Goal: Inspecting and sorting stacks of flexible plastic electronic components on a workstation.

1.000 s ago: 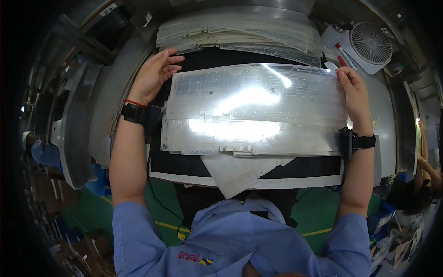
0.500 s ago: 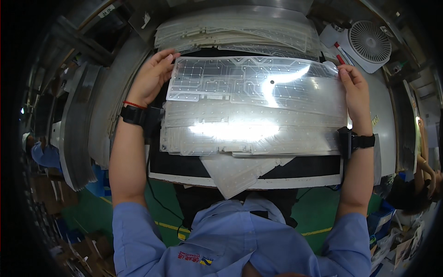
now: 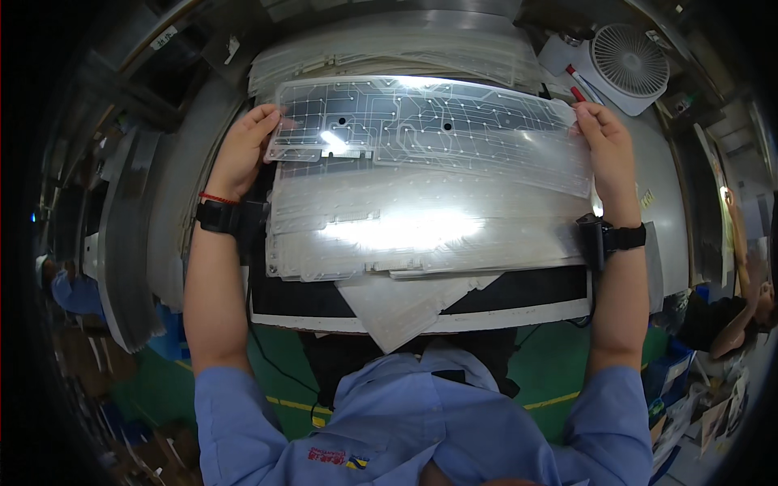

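Note:
A clear plastic circuit sheet, printed with pale traces and dots, is held up by its two short ends. My left hand pinches its left end between thumb and fingers. At the upper right corner, my right hand is closed on the same sheet. Glare covers parts of the surface. Under and in front of it lies a stack of similar clear sheets, slightly fanned, on a black work surface. A loose sheet sticks out at an angle from beneath the stack, over the near edge.
Behind the held sheet is another pile of clear sheets. A white fan and a red pen sit at the far right. Tall sheet stacks stand on the left. At the right edge, another person's arm shows.
The view has shifted a little. My left fingers, looser at the sheet's corner before, now pinch its left end. The sheet has moved over the pile, and a second dark round spot shows through it.

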A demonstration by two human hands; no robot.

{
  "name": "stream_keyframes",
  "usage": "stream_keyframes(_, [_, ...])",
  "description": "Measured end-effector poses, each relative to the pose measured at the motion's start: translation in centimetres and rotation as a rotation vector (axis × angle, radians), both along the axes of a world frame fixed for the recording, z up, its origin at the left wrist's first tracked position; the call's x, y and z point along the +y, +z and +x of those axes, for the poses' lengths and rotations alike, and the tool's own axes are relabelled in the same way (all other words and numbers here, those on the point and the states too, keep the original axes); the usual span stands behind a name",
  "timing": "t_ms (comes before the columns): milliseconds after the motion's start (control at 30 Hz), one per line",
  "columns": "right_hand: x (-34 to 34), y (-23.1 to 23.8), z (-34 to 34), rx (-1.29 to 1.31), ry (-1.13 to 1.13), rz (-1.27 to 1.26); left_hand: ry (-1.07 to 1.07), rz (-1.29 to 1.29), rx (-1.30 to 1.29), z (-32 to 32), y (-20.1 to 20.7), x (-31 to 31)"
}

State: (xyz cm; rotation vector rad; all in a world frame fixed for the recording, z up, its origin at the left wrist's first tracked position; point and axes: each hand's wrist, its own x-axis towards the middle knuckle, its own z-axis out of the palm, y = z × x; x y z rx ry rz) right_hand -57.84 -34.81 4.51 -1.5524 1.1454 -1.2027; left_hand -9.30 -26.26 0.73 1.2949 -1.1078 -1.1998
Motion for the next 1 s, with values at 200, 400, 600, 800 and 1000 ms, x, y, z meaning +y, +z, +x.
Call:
stream_keyframes(200, [0.06, 0.23, -0.11, -0.067, 0.066, 0.026, 0.1, -0.031, 0.009, -0.6, 0.78, 0.36])
stream_keyframes(400, [-0.16, -0.07, -0.39, -0.107, 0.088, 0.043, 0.077, -0.002, -0.01, -0.51, 0.93, 0.43])
stream_keyframes(600, [-0.35, -0.2, -0.47, -0.109, 0.075, 0.041, 0.11, 0.009, -0.035, -0.77, 1.08, 0.55])
stream_keyframes(800, [-0.46, -0.29, -0.6, -0.105, 0.083, 0.03, 0.106, 0.004, -0.041, -0.69, 0.95, 0.46])
stream_keyframes(1000, [-0.5, -0.39, -0.65, -0.108, 0.091, -0.001, 0.092, -0.021, -0.029, -0.73, 0.84, 0.37])
